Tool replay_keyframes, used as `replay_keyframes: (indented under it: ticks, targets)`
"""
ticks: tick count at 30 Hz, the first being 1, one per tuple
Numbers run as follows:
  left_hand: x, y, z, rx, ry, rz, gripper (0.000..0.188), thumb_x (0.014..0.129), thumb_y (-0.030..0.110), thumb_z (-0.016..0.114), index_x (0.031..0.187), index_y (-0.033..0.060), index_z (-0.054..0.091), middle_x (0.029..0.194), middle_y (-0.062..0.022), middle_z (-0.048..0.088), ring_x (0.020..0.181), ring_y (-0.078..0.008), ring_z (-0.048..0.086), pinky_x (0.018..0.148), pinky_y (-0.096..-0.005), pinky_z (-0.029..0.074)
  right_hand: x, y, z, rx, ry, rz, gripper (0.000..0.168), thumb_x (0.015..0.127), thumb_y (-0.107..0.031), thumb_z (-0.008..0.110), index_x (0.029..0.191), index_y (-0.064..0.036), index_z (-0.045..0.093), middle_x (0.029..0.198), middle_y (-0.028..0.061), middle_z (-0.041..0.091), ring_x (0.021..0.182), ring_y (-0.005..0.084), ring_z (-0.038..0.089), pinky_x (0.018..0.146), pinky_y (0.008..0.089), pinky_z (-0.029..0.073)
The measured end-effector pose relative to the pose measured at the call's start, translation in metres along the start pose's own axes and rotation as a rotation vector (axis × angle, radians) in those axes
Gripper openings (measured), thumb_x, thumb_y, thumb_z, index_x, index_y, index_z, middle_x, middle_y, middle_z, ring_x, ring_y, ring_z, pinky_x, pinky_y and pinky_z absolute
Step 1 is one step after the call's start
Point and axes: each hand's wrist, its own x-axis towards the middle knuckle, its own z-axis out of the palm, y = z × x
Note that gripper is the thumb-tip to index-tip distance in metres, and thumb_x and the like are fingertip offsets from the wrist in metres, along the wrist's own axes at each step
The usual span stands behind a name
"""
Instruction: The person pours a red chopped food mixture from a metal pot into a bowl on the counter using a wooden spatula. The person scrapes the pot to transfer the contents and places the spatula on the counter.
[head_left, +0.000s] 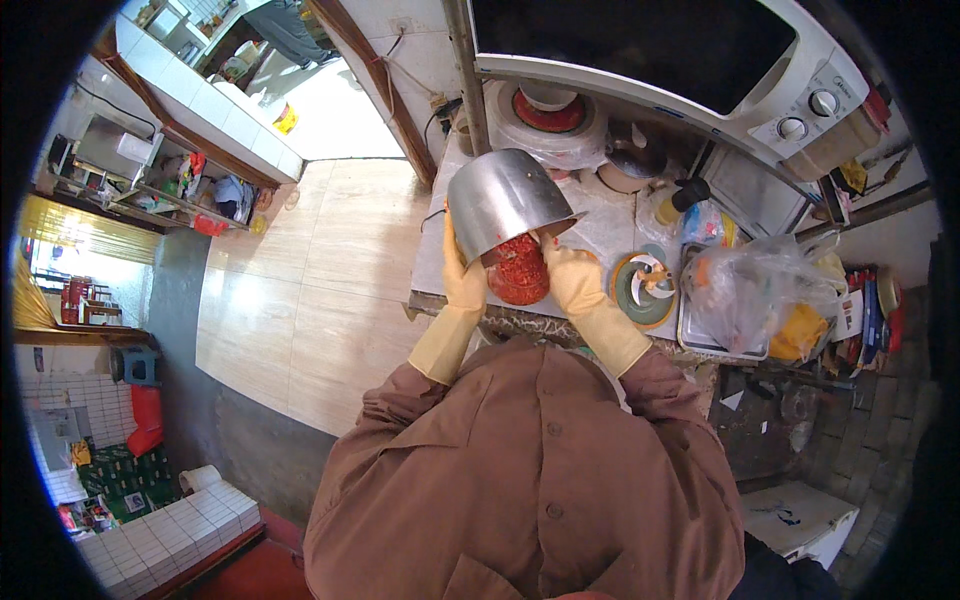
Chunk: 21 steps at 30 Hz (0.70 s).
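A steel pot (510, 196) is tipped steeply over the counter, its mouth facing down towards me. My left hand (461, 277), in a pale yellow rubber glove, grips the pot's left side. My right hand (574, 281), gloved alike, is curled at the right part of the rim, its fingertips partly hidden. Chopped red food (519, 262), perhaps chilli, shows beneath the rim between my hands; the container under it is hard to make out. Right of my right hand, a chopper blade (651, 281) with white curved wings rests on a round green lid (646, 309).
A white microwave (795, 105) overhangs the counter's back. Beneath it stand a lidded pot (632, 161) and a plastic-covered round container (555, 139). At the right, a plastic bag (739, 292) sits over a metal tray (724, 346). A person's legs (289, 34) appear beyond the doorway.
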Motion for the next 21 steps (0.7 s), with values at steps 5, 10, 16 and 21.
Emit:
replay_keyframes:
  ticks: [5,10,16,21]
  targets:
    - [-0.002,-0.008,0.002,0.012,0.017,-0.054,0.087,0.079,-0.024,0.035,0.157,0.0091,0.015,0.159,-0.0118,0.026,0.142,-0.0239,0.033,0.114,-0.0339,0.03,-0.028,0.003,0.01,0.132,0.037,-0.011,0.042,0.084,-0.012,0.055,0.126,-0.012,0.059,0.067,0.0055,0.066,0.059,0.0238,0.068,0.048,0.0384,0.052]
    - [-0.001,-0.018,0.002,0.011,0.035,-0.077,0.089,0.079,-0.024,0.036,0.158,0.0116,0.016,0.157,-0.0122,0.03,0.139,-0.0234,0.037,0.111,-0.0327,0.034,-0.044,0.016,-0.011,0.245,-0.021,-0.01,0.043,0.084,-0.011,0.056,0.127,-0.012,0.059,0.069,0.0081,0.066,0.064,0.0286,0.069,0.052,0.0418,0.054]
    - [0.002,-0.02,-0.002,-0.123,0.032,-0.169,0.09,0.078,-0.025,0.036,0.157,0.0113,0.015,0.156,-0.0121,0.031,0.138,-0.0246,0.039,0.111,-0.0348,0.036,-0.036,0.025,-0.052,0.302,0.029,0.005,0.038,0.084,-0.014,0.057,0.122,-0.012,0.061,0.074,0.0122,0.068,0.065,0.0304,0.069,0.052,0.0414,0.054]
    - [0.001,-0.014,0.003,-0.041,0.017,-0.093,0.09,0.076,-0.025,0.033,0.157,0.0102,0.016,0.156,-0.0119,0.032,0.139,-0.025,0.038,0.113,-0.0359,0.035,0.015,-0.002,-0.043,0.39,0.055,0.095,0.027,0.082,-0.012,0.058,0.108,-0.011,0.067,0.072,0.017,0.066,0.067,0.0355,0.067,0.058,0.0455,0.054]
